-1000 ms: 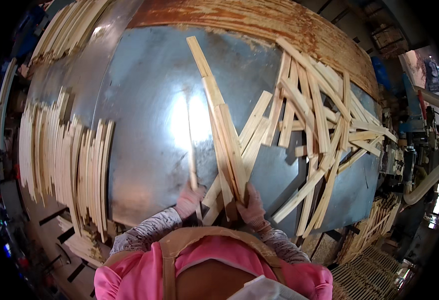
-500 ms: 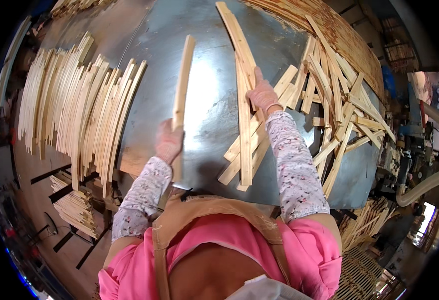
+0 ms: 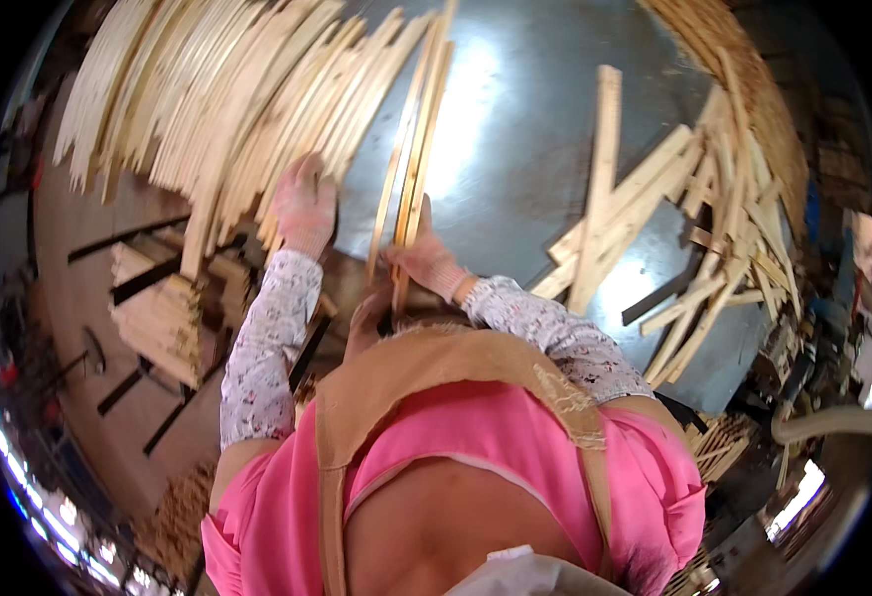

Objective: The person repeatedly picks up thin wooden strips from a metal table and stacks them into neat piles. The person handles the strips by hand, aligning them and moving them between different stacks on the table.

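Observation:
My right hand (image 3: pixel 430 260), in a pale glove, is closed round the near part of a few long, narrow wooden strips (image 3: pixel 418 149) standing nearly lengthwise in front of me, its thumb pointing up along them. My left hand (image 3: pixel 305 207), gloved too, lies over the near ends at the right side of a broad row of wooden strips (image 3: pixel 232 109). Its fingers look extended and slightly blurred, with no separate strip visible in them. The strips in the row lie side by side, their near ends uneven and jutting past the table edge.
On the right of the metal table (image 3: pixel 515 129) lie crossed wooden strips (image 3: pixel 620 214) and a tangled heap of strips (image 3: pixel 739 238). A wood-grained board (image 3: pixel 769 109) borders the far right. Below left, a stack of strips (image 3: pixel 163 308) rests on dark bars. A pale hose (image 3: pixel 828 425) curves at the right.
My view has shifted left. My left hand has moved from a single strip to the row. My right hand has brought strips leftward from beside the crossed pieces, nearer the row.

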Tool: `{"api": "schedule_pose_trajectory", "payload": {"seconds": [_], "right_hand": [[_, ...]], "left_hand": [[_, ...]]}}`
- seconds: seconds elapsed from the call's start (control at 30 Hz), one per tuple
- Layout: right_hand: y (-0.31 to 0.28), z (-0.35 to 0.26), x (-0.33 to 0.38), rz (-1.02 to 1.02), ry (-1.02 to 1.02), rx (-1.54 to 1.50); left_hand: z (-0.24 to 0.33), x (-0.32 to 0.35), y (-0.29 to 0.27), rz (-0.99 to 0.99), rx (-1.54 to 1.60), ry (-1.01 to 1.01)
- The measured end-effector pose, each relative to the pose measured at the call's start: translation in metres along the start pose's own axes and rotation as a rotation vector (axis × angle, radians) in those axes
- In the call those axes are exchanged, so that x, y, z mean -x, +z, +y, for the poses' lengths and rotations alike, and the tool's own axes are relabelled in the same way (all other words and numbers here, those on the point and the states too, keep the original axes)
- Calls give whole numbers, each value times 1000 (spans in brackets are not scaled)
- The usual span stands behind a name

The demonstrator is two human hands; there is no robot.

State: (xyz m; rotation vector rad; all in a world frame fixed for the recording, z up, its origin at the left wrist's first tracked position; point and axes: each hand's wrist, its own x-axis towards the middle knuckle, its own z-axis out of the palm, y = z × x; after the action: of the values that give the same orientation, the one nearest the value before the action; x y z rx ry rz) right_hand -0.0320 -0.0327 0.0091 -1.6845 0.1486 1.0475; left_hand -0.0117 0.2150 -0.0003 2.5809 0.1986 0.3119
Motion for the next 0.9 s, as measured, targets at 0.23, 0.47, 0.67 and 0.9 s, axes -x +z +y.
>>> {"api": "schedule_pose_trajectory", "payload": {"seconds": [0.23, 0.47, 0.67, 0.9], "right_hand": [[67, -25, -54, 34, -178, -136], [22, -38, 1, -6, -211, 20], [-18, -12, -40, 233, -91, 859], [56, -104, -52, 60, -16, 707]], "left_hand": [[-17, 20, -55, -107, 346, -215], [51, -12, -28, -805, 537, -513], [34, -27, -65, -954, 894, -577], [-25, -10, -107, -348, 483, -270]]}}
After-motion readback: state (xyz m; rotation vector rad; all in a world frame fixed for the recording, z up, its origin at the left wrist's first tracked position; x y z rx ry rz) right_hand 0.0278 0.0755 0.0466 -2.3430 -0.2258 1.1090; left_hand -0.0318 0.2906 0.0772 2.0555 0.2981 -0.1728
